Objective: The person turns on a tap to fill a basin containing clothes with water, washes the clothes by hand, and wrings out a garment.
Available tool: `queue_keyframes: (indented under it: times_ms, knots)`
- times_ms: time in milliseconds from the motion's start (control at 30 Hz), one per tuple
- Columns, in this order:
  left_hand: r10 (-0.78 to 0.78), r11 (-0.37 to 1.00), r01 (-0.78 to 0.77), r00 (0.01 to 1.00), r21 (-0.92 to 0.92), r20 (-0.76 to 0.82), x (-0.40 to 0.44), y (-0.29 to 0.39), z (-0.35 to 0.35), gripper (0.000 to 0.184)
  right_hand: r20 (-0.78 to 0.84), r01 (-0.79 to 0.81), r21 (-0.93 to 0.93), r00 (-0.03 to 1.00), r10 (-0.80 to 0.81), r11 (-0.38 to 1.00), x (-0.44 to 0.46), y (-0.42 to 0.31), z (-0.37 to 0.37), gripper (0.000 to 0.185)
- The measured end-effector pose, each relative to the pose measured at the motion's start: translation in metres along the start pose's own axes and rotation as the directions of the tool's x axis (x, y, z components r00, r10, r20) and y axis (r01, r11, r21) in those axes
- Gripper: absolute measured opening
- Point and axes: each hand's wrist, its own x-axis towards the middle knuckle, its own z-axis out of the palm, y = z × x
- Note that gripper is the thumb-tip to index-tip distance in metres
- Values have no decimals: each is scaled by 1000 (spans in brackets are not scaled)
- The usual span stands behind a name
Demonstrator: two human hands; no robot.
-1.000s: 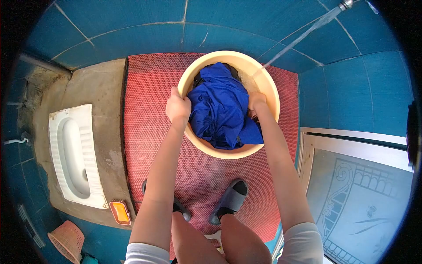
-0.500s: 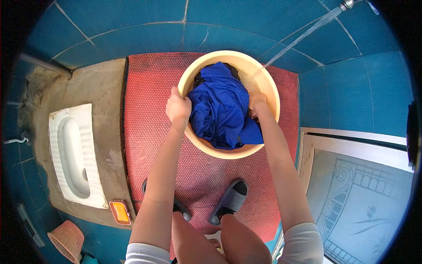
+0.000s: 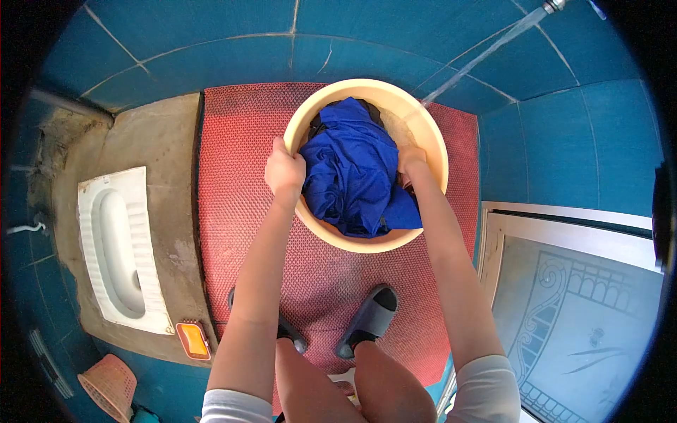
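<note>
A round cream-yellow basin (image 3: 308,115) holds a bunched, wet-looking blue cloth (image 3: 352,166), with a darker piece of fabric (image 3: 319,127) showing at its upper edge. My left hand (image 3: 284,170) is closed around the basin's left rim. Inside the basin, my right hand (image 3: 411,161) is down at the right edge of the blue cloth, its fingers curled against the fabric and partly hidden. A stream of water (image 3: 486,56) from the metal tap (image 3: 555,5) falls into the basin beside that hand.
Red textured matting (image 3: 243,190) lies under the basin and my slippers (image 3: 368,321). On the left are a squat toilet (image 3: 116,247), an orange soap box (image 3: 193,340) and a pink plastic basket (image 3: 111,384). Blue tiled walls stand behind; a frosted-glass door (image 3: 564,310) is on the right.
Both hands keep almost the same places on the rim and at the cloth. The whole view has shifted very slightly; water still runs.
</note>
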Motion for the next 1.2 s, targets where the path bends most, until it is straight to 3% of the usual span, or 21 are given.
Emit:
queue_keyframes:
  times_ms: [300, 367, 500, 600, 667, 767, 1200]
  knots:
    - [-9, 1000, 9, 1000, 9, 9, 0, 2, -2, 24, 4, 72, -81, 997, -72, 994, -4, 0, -4, 29]
    - [-18, 1000, 18, 1000, 24, 11, 0, 1, 0, 25, -20, 7, 18, 1000, -7, 1000, -11, -3, -11, 30]
    - [-14, 1000, 14, 1000, 19, 3, 1, 0, 1, 25, 6, 6, 15, 1000, -6, 1000, -5, -1, -5, 32]
    - [-19, 1000, 19, 1000, 11, 13, 1, 0, 1, 24, -40, 21, -25, 999, -22, 999, -9, -2, -6, 33]
    - [-21, 1000, 21, 1000, -1, 17, 1, 0, 0, 24, -194, 60, -2, 979, -60, 998, -9, 0, -2, 34]
    - [-66, 997, 67, 996, -24, 54, 2, 0, 0, 27, -69, 63, -74, 995, -68, 995, -4, 0, -1, 32]
    - [-23, 1000, 23, 1000, 16, 19, -1, 2, -3, 24, -14, 24, -61, 1000, -25, 998, -3, -1, -4, 29]
